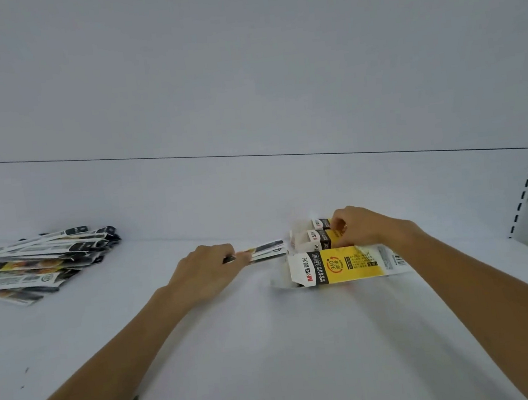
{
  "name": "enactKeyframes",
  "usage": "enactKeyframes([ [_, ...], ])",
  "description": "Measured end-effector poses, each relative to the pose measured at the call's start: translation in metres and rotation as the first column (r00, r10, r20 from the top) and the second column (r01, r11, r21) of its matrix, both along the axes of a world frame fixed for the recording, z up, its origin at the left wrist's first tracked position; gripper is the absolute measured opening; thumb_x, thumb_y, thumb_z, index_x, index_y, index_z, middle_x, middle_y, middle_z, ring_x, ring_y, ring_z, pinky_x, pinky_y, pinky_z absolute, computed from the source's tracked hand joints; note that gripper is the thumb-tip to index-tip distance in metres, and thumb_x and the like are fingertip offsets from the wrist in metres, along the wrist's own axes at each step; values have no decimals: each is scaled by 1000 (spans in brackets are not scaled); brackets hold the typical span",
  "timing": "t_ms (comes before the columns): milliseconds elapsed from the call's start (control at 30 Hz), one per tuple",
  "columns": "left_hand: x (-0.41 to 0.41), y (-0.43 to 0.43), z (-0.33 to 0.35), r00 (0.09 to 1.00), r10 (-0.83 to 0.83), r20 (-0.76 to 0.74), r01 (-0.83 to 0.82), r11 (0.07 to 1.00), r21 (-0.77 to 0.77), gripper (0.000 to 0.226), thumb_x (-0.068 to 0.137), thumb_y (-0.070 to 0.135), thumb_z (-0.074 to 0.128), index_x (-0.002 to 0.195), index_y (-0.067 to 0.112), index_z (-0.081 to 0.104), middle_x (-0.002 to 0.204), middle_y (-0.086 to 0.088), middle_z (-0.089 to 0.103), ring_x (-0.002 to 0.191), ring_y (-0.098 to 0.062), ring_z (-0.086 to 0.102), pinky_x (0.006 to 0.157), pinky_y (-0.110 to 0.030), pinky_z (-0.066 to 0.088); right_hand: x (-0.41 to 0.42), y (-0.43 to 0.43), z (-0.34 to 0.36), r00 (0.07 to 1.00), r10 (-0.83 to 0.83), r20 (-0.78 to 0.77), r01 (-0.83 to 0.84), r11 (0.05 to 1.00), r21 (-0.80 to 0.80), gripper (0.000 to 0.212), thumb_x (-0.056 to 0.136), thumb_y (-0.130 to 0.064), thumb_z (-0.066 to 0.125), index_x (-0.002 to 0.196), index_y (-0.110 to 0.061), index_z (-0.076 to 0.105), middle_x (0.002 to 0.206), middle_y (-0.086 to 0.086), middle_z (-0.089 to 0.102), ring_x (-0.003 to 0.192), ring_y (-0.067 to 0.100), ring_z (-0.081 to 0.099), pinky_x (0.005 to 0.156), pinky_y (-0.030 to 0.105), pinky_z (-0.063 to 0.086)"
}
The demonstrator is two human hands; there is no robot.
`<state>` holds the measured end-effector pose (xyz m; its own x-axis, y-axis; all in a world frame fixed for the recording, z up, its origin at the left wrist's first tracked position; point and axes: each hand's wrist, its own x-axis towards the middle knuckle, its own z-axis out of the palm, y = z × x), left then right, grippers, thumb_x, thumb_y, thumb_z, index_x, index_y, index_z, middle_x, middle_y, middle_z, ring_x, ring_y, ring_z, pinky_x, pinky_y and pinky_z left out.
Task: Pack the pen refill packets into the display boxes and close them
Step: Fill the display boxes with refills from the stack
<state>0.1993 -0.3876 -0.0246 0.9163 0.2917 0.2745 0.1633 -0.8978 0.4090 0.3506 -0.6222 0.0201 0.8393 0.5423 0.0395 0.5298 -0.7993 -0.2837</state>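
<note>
The nearest white, black and yellow cardboard display box [344,264] carries a red and black "M&G" logo with Chinese characters on its white end, a small line starting "MG-" beside it, and "360°" inside an orange circular arrow on the yellow panel. A barcode stands on its right flap, its digits unreadable. The second display box [317,236], pinched by the right hand [363,227], repeats "M&G". Print on the heap of refill packets [41,262] and on the long packet [266,250] held in the left hand [205,271] is blurred

Both arms outstretched, L grip [208,270] pinching, R grip [363,227] fingers curled.
</note>
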Motion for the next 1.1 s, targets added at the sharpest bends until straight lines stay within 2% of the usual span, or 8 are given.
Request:
enactKeyframes([
  [133, 1, 3, 6, 999, -39, -29, 38, 998, -45, 48, 89, 61, 38, 71, 19, 54, 67, 2, 50, 61, -17, 45, 55, -28, 30, -3, 1, -1, 999, -7, 37, 7, 1000, 1, 40, 75, -24, 74, 110, -13, 59, 111, 5, 57, 92, 18, 55, 80, 30, 46],
  [267, -7, 3, 12, 998, -68, 5, 68, 994, -82, 53, 88, 61, 39, 83, 14, 63, 63, 2, 48, 57, -16, 43, 55, -28, 29, -16, -4, -4, 949, -51, 311, 8, 991, 137, 49, 70, -37, 76, 107, -19, 50, 104, 0, 48, 97, 16, 44, 89, 36, 38],
  [400, -17, -27, 16, 989, -144, 45, 150, 961, -234, 64, 64, 79, 50, 70, 15, 55, 57, 9, 46, 54, -11, 44, 54, -26, 29, -34, -12, -6, 850, -83, 520, -60, 966, 253, 47, 77, -37, 71, 112, -17, 47, 99, -1, 58, 89, 17, 54, 87, 39, 43],
  [500, -20, -57, 9, 983, -182, -20, 181, 983, -36, 43, 75, 62, 60, 70, 20, 53, 67, 7, 55, 62, -12, 51, 55, -25, 33, -50, -23, -3, 820, -80, 566, -106, 952, 288, 52, 79, -41, 69, 119, -15, 49, 104, 0, 59, 93, 16, 54, 92, 37, 40],
  [600, -16, -70, 0, 990, -130, -51, 138, 970, 202, 27, 85, 48, 54, 78, 22, 53, 83, 2, 61, 76, -20, 55, 63, -26, 36, -67, -39, 0, 839, -58, 541, -140, 938, 317, 52, 78, -41, 70, 120, -16, 50, 107, -1, 60, 94, 16, 53, 95, 38, 39],
  [700, -12, -79, -6, 995, -83, -47, 91, 977, 195, 27, 89, 43, 47, 93, 20, 60, 96, -3, 64, 87, -24, 59, 67, -28, 40, -87, -61, 2, 853, -43, 520, -151, 934, 324, 51, 76, -38, 73, 118, -19, 52, 104, -4, 60, 90, 11, 51, 94, 38, 40],
  [867, -20, -78, -3, 1000, -3, -9, 5, 964, 265, 28, 88, 47, 51, 94, 21, 61, 100, -4, 63, 94, -27, 59, 75, -30, 41, -110, -95, 2, 859, -28, 510, -127, 956, 265, 52, 75, -36, 74, 120, -18, 55, 95, -12, 52, 90, 9, 48, 90, 35, 41],
  [1100, -68, -38, 1, 972, 235, 7, -235, 969, 75, 31, 82, 53, 56, 76, 23, 54, 84, -2, 57, 83, -27, 55, 70, -29, 37, -123, -97, -6, 953, 53, 298, -123, 967, 221, 64, 69, -43, 77, 125, -23, 55, 112, -7, 56, 98, 8, 49, 84, 23, 43],
])
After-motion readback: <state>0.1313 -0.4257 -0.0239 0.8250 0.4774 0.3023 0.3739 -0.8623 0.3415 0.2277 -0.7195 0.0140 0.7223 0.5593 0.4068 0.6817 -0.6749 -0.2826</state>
